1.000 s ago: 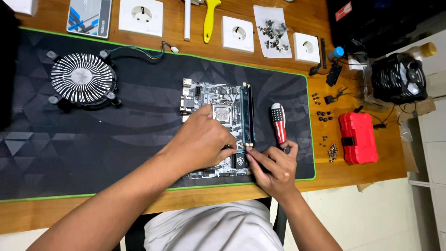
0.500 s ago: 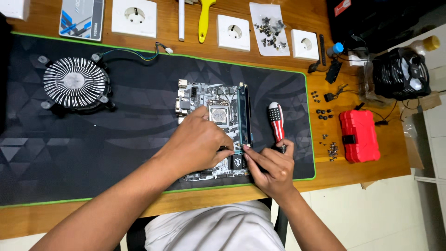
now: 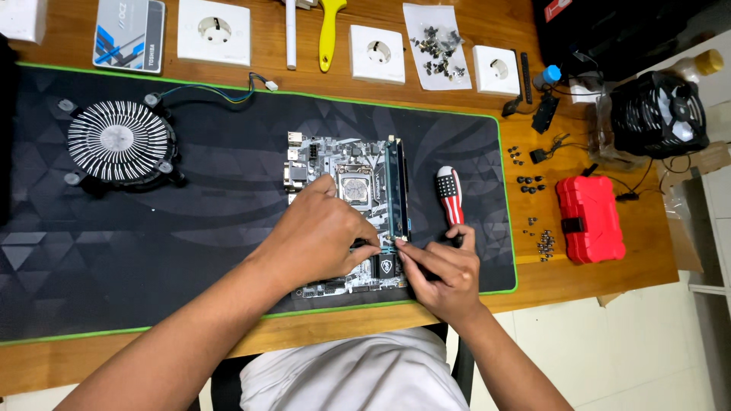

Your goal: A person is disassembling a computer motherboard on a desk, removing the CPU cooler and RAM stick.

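A small motherboard [image 3: 358, 171] lies in the middle of a black desk mat [image 3: 190, 243] with a green edge. A long blue module [image 3: 395, 183] stands upright along the board's right side. My left hand [image 3: 320, 236] lies across the board's near half, its fingertips pinched at the near end of the blue module. My right hand [image 3: 445, 270] holds a screwdriver [image 3: 449, 194] with a red, white and blue handle that points away from me. Its thumb and forefinger meet my left fingertips at the same spot. What lies between the fingertips is hidden.
A round cooler fan [image 3: 118, 144] with a cable sits on the mat's left. A red case [image 3: 590, 217] and loose screws [image 3: 533, 183] lie right of the mat. Wall sockets [image 3: 213, 30], a yellow tool [image 3: 329, 30], a drive [image 3: 129, 34] and a black fan [image 3: 659, 114] line the back.
Both hands stay at the near end of the blue module, with the right fingertips drawn slightly closer to the left ones. The screwdriver stays in my right hand.
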